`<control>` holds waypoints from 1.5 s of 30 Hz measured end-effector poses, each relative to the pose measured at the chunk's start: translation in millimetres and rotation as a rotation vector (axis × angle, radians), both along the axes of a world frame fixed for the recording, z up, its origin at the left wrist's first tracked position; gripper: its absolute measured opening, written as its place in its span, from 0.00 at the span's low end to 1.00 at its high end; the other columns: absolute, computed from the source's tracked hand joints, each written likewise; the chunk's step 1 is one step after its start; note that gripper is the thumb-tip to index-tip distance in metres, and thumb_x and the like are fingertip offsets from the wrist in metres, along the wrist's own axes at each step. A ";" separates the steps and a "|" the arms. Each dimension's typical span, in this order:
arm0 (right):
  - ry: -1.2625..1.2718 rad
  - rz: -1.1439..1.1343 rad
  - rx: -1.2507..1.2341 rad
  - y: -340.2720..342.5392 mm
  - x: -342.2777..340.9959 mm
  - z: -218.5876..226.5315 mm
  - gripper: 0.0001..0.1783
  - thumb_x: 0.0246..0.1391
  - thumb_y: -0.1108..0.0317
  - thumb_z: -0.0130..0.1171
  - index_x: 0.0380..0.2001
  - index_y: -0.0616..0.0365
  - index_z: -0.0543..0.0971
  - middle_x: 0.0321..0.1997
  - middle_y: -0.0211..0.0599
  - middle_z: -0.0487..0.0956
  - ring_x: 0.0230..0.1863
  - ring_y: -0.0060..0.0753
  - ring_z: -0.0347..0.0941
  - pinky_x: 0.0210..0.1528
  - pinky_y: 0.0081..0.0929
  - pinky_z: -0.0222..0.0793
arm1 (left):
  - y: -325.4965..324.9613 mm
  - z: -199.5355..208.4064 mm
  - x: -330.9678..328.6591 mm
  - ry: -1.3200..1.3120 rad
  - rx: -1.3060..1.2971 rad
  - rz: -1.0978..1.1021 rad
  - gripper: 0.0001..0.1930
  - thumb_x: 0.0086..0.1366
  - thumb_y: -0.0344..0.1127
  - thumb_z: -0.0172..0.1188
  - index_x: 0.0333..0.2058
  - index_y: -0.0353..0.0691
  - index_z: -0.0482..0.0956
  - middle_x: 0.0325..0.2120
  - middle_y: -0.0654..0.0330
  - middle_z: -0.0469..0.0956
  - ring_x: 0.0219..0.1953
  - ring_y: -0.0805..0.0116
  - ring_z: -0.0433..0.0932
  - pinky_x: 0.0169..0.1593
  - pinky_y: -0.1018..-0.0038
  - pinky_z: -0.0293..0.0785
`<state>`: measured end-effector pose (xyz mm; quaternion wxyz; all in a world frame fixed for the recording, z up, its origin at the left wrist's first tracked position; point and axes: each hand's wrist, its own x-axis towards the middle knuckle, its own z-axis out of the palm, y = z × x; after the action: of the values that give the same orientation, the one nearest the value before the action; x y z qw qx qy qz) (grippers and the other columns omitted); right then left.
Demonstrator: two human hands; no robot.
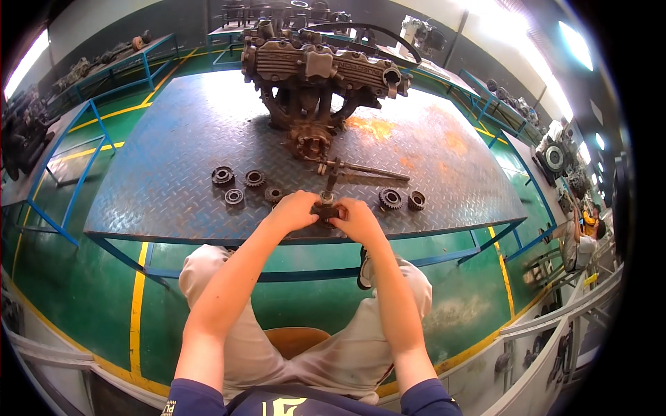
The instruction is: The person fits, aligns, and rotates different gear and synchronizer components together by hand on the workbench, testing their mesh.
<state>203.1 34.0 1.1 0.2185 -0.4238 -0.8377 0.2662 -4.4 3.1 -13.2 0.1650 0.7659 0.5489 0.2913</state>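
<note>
Both my hands meet at the near edge of the metal table, their fingers closed round a dark gear (325,211) at the near end of a shaft (331,183). My left hand (300,209) grips it from the left. From the right, the fingers of my right hand (354,215) press against it. Just left of my left hand sits a small gear (274,195), partly behind it. Farther left lie a toothed gear (223,175), another gear (254,178) and a ring-shaped gear (234,197). Right of my right hand are a wide gear (390,199) and a smaller gear (416,200).
A brown, greasy engine (319,69) stands at the table's far side. Thin rods (374,170) lie beyond my hands. The diamond-plate tabletop (166,152) has blue legs. Other benches (118,67) carry machine parts. People (586,232) sit at the far right.
</note>
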 end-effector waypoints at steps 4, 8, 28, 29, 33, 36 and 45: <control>0.183 0.068 0.048 3.1 -15.8 -6.4 0.17 0.40 0.71 0.69 0.38 0.62 0.81 0.29 0.41 0.76 0.30 0.40 0.73 0.34 0.34 0.69 | 0.7 0.7 -0.3 -0.002 0.008 -0.016 0.16 0.49 0.33 0.64 0.39 0.36 0.82 0.28 0.49 0.81 0.34 0.50 0.81 0.39 0.62 0.76; 0.240 0.091 -0.003 1.9 -23.6 -9.5 0.18 0.38 0.75 0.69 0.38 0.62 0.81 0.31 0.39 0.76 0.30 0.33 0.73 0.34 0.29 0.69 | -1.0 2.5 -4.7 0.075 -0.152 0.009 0.18 0.48 0.38 0.66 0.39 0.38 0.81 0.37 0.44 0.81 0.43 0.45 0.79 0.47 0.57 0.76; 0.087 0.001 0.031 -3.0 -7.6 -8.4 0.25 0.38 0.72 0.71 0.44 0.57 0.79 0.41 0.44 0.77 0.44 0.48 0.75 0.45 0.38 0.72 | -9.5 8.4 -1.4 0.075 -0.162 0.006 0.15 0.51 0.37 0.66 0.37 0.36 0.81 0.33 0.45 0.81 0.39 0.45 0.80 0.44 0.56 0.76; 0.051 -0.010 -0.009 -2.2 -6.3 -8.5 0.25 0.38 0.71 0.71 0.45 0.56 0.78 0.43 0.44 0.77 0.46 0.50 0.75 0.47 0.40 0.71 | -7.4 4.3 -2.0 0.060 -0.143 0.005 0.15 0.51 0.37 0.66 0.37 0.36 0.81 0.33 0.45 0.81 0.39 0.45 0.80 0.45 0.56 0.76; 0.036 0.072 0.215 4.9 2.6 -22.3 0.25 0.34 0.73 0.73 0.41 0.61 0.79 0.35 0.43 0.77 0.32 0.42 0.74 0.37 0.35 0.70 | -4.3 0.0 -0.5 0.044 -0.075 -0.013 0.17 0.50 0.35 0.64 0.40 0.37 0.81 0.26 0.49 0.81 0.32 0.50 0.81 0.38 0.61 0.76; -0.012 0.032 0.093 5.4 1.8 -20.9 0.26 0.32 0.73 0.73 0.41 0.61 0.79 0.36 0.43 0.78 0.34 0.45 0.74 0.39 0.37 0.70 | -3.6 2.3 0.4 0.078 -0.086 0.000 0.18 0.49 0.36 0.64 0.40 0.37 0.82 0.26 0.49 0.81 0.32 0.49 0.81 0.38 0.61 0.76; 0.005 -0.009 0.128 -1.3 -8.6 -14.2 0.18 0.37 0.72 0.72 0.36 0.63 0.81 0.34 0.42 0.79 0.33 0.43 0.75 0.39 0.36 0.70 | -8.7 13.2 -0.6 0.092 -0.142 0.001 0.17 0.50 0.38 0.68 0.38 0.37 0.82 0.34 0.46 0.81 0.40 0.46 0.80 0.45 0.58 0.76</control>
<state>194.5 32.6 -13.1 0.2486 -0.4119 -0.8506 0.2120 -5.0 -5.6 0.0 0.1933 0.7645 0.5757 0.2164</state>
